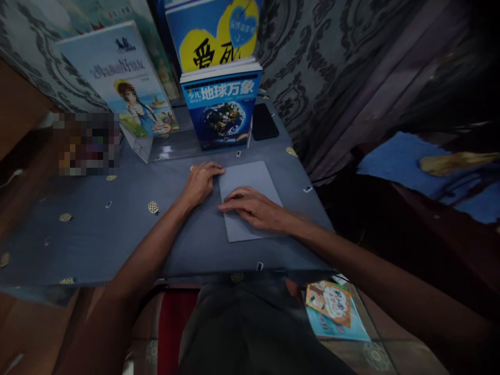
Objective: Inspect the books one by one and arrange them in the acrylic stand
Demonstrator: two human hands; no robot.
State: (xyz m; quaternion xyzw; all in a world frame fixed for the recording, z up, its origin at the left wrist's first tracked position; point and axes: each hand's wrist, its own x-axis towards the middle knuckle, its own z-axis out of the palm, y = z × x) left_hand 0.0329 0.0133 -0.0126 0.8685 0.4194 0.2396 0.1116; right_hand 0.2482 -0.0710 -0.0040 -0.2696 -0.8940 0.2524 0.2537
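A pale, blank sheet of paper (253,174) lies flat on the cloth-covered table in front of me; whether it is one layer or folded I cannot tell. My left hand (201,182) rests beside its upper left corner, fingers stretched toward the corner and touching the edge. Across the middle of the sheet lies my right hand (252,208), its fingers reaching left to the sheet's left edge, with the thumb side slightly apart. Neither hand visibly grips anything.
A blue book with a globe (224,117) stands behind the sheet, a yellow-and-blue book (211,39) behind it. Left of them, a light-blue book (117,78) leans on a clear stand (136,146). A black phone (265,122) lies right. More books (332,307) lie below the table.
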